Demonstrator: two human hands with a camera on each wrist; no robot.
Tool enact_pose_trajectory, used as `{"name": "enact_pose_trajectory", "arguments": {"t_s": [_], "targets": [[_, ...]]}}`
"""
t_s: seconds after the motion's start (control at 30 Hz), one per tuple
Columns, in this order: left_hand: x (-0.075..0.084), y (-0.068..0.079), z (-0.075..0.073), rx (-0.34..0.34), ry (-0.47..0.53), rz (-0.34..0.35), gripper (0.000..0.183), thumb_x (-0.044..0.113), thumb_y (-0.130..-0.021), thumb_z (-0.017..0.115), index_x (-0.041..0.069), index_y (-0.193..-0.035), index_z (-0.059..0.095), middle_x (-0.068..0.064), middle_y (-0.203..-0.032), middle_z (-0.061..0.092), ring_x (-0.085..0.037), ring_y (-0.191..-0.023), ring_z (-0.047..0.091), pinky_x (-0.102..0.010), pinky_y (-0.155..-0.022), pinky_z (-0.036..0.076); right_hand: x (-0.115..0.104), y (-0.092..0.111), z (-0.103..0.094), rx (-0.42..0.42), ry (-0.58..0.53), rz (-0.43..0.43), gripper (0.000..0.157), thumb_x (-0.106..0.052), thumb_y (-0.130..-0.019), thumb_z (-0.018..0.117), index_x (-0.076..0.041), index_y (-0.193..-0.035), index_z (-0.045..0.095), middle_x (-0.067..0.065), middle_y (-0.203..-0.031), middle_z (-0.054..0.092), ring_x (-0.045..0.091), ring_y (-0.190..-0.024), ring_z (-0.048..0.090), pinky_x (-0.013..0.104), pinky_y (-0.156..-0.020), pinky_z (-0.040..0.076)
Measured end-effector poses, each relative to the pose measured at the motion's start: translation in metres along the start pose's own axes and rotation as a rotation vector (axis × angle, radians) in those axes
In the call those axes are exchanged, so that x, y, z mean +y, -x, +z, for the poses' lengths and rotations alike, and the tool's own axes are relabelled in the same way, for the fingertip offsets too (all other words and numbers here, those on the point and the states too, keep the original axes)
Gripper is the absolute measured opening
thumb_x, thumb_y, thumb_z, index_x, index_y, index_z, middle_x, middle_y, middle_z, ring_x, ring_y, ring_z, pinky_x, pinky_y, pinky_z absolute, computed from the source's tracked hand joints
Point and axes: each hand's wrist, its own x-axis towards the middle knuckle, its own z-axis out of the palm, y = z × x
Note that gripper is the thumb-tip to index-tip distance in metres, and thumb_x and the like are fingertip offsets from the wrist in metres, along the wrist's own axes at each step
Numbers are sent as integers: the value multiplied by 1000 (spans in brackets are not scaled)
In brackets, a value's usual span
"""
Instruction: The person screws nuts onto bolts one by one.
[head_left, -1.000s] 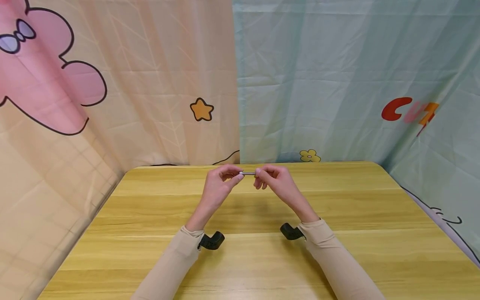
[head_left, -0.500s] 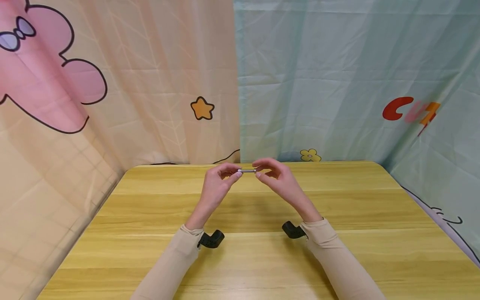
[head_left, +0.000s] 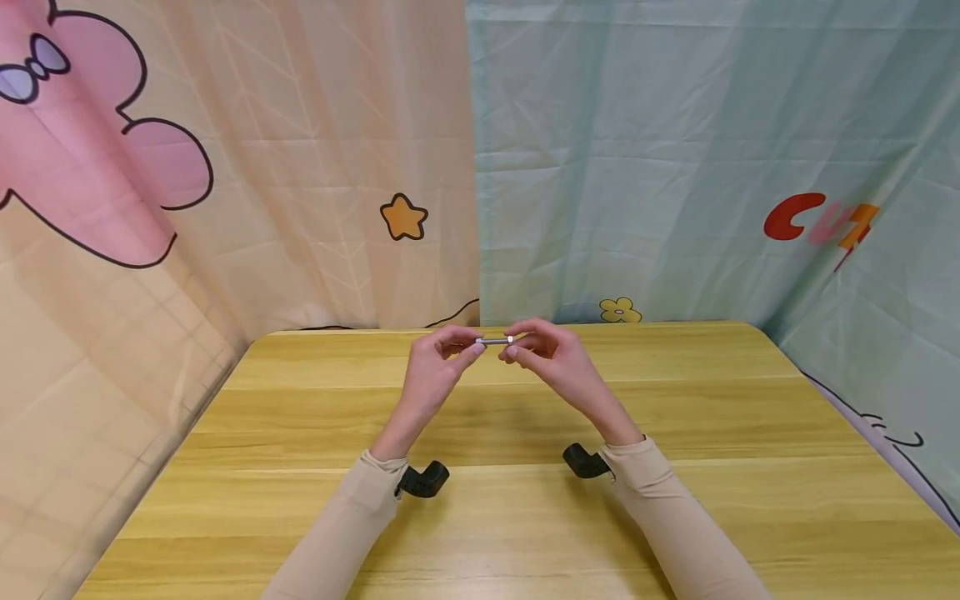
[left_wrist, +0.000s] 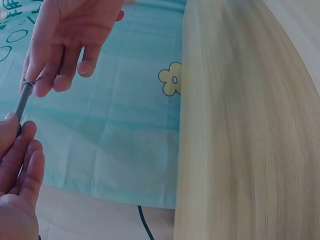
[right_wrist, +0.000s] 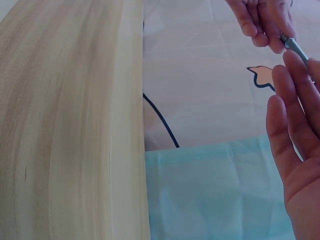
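A small grey metal bolt (head_left: pixel 493 341) lies level between my two hands, above the table's far part. My left hand (head_left: pixel 433 368) pinches its left end between thumb and fingers, which hide most of that end. A nut (head_left: pixel 510 340) sits on the right end of the bolt. Around this nut my right hand (head_left: pixel 562 364) has its thumb and index fingertips, with the other fingers loosely bent. The left wrist view shows the bolt's threaded shank (left_wrist: pixel 22 102) running from one hand to the other. Much of the shank (right_wrist: pixel 298 50) also shows in the right wrist view.
Beneath both hands spreads a light wooden table (head_left: pixel 495 525). Patterned curtains (head_left: pixel 637 167) hang behind it and along both sides. A black wrist mount (head_left: pixel 424 480) sits at the left cuff, and another black mount (head_left: pixel 585 461) at the right cuff.
The right thumb and index finger spread apart at the nut, then came back together around it. The left hand kept its pinch and stayed nearly still; the bolt rose slightly.
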Motion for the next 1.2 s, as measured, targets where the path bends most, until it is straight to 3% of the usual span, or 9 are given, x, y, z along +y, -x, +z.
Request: {"name": "enact_pose_trajectory", "arguments": {"t_s": [0.2, 0.37, 0.5, 0.63, 0.87, 1.03, 1.2], "targets": [[0, 1, 2, -4, 0, 13, 12, -4, -88, 70, -8, -99, 70, -18, -95, 68, -25, -88, 64, -45, -89, 51, 4, 0, 0, 33, 38, 32, 21, -27, -97, 64, -8, -106, 70, 6, -87, 73, 26, -84, 68, 38, -76, 54], [1, 3, 4, -14, 0, 23, 11, -5, -88, 70, -7, -98, 71, -19, -94, 68, -29, -88, 64, -46, -88, 51, 4, 0, 1, 51, 35, 44, 27, -33, -99, 62, -8, -95, 72, 7, -81, 72, 26, -79, 67, 41, -73, 54], [2, 3, 5, -9, -5, 19, 10, -5, -88, 69, -8, -98, 71, -20, -94, 69, -30, -88, 64, -47, -88, 50, 2, -1, 2, 45, 28, 76, 34, -35, -101, 56, -6, -94, 72, 9, -82, 71, 26, -79, 67, 43, -73, 54], [1, 2, 6, -1, -15, 23, 11, -6, -88, 70, -8, -98, 71, -20, -94, 69, -31, -88, 64, -48, -87, 50, 1, -1, 1, 54, 39, 90, 38, -38, -103, 51, -6, -103, 71, 9, -94, 71, 26, -89, 64, 48, -78, 53], [1, 2, 4, 14, -31, 21, 12, -3, -88, 70, -8, -100, 71, -18, -94, 69, -29, -87, 64, -48, -87, 50, -1, 0, -3, 49, 79, -3, 25, -20, -98, 64, -10, -120, 68, 3, -123, 62, 22, -113, 54, 43, -93, 47], [1, 1, 3, 22, -40, 12, 13, -2, -89, 70, -8, -100, 71, -18, -94, 68, -29, -88, 64, -47, -87, 50, -17, 3, -1, -2, 55, -69, 25, -2, -94, 65, -1, -119, 66, 13, -119, 64, 28, -107, 58, 47, -91, 48], [2, 1, 3, 28, -42, 0, 14, -2, -90, 69, -10, -101, 70, -18, -95, 69, -28, -89, 63, -47, -85, 50, -30, 4, 2, -1, 59, -66, 24, 4, -92, 64, 5, -115, 64, 20, -110, 67, 31, -100, 63, 39, -87, 50]]}}
